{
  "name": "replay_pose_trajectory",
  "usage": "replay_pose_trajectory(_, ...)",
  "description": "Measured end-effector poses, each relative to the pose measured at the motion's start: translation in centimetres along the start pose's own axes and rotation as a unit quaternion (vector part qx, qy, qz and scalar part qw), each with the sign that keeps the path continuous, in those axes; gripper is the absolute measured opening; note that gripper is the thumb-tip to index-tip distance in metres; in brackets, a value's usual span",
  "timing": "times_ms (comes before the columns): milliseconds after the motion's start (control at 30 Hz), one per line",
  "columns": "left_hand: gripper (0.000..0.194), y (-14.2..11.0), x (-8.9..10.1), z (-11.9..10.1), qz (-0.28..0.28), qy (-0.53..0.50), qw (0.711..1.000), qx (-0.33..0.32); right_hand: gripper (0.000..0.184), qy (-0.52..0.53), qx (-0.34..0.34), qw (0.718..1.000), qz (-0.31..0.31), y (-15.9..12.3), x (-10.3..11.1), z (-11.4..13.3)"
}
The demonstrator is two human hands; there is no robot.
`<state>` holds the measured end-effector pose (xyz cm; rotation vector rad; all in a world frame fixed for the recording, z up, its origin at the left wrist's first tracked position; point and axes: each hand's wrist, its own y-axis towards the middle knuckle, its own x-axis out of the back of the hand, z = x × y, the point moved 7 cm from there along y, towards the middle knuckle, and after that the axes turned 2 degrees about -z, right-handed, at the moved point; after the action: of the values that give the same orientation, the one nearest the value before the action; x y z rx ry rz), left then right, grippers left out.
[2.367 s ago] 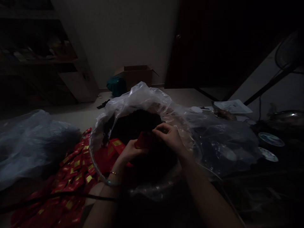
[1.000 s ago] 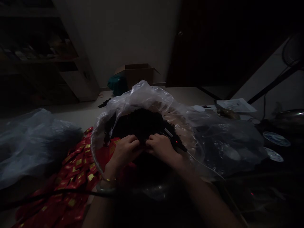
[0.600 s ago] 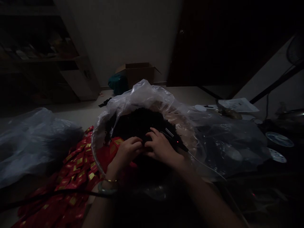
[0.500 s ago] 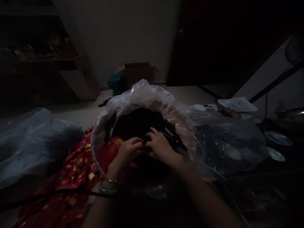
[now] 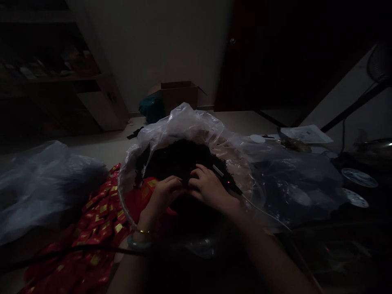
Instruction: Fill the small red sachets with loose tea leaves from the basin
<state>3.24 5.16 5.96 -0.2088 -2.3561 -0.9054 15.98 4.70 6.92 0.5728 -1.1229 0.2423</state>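
Observation:
My left hand (image 5: 163, 195) and my right hand (image 5: 208, 187) are close together over a round container lined with clear plastic (image 5: 186, 118). The fingers of both hands curl inward toward each other; anything between them is lost in the dark. Beneath and beyond them lies a heap of black, crumbly, leaf-like material (image 5: 177, 157). Red packets (image 5: 146, 192) with gold labels rest inside the container, left of my left hand. Right beside my right hand, a dark device (image 5: 229, 183) with a silvery strip, a glowing red light and a pale cord lies on the heap.
Many red packets (image 5: 102, 222) spread outside the container at left, near a large plastic bag (image 5: 45, 188). More clear plastic (image 5: 290, 185) lies at right, by two patterned dishes (image 5: 359, 178). An open cardboard box (image 5: 180, 96) stands against the wall. The room is dim.
Both hands shift slightly: the left fingertips draw back a little to the left, the right hand a little to the right. The container and surroundings look the same.

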Motion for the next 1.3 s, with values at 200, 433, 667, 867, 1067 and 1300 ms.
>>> replay_pose_trajectory(200, 0.018, -0.1, 1.0, 1.7, -0.084, -0.117, 0.978, 0.149, 0.038, 0.273, -0.122, 0.949, -0.101, 0.1, 1.0, -1.6)
replay_pose_trajectory(433, 0.042, -0.2, 0.1, 2.6, -0.08, -0.257, 0.916, 0.297, 0.016, 0.436, -0.243, 0.863, -0.079, 0.2, -0.5, -3.3)
replay_pose_trajectory(667, 0.033, -1.5, -1.0, 4.0, -0.087, -0.307, 0.846, 0.427, 0.021, 0.483, -0.244, 0.838, -0.072, 0.4, -1.3, -3.6)
replay_pose_trajectory(867, 0.032, -1.4, -1.1, 3.7, -0.108, -0.329, 0.841, 0.417, 0.023, 0.483, -0.265, 0.832, -0.062, 0.3, -2.0, -3.7)
replay_pose_trajectory(1067, 0.037, -1.6, -3.1, 3.3, -0.016, -0.386, 0.822, 0.419, 0.024, 0.498, -0.283, 0.815, -0.087, 0.2, -2.0, -4.0)
replay_pose_trajectory(1300, 0.034, -1.5, -2.8, 3.5, -0.049, -0.371, 0.834, 0.405, 0.023, 0.497, -0.274, 0.822, -0.044, 0.2, -2.5, -3.8)
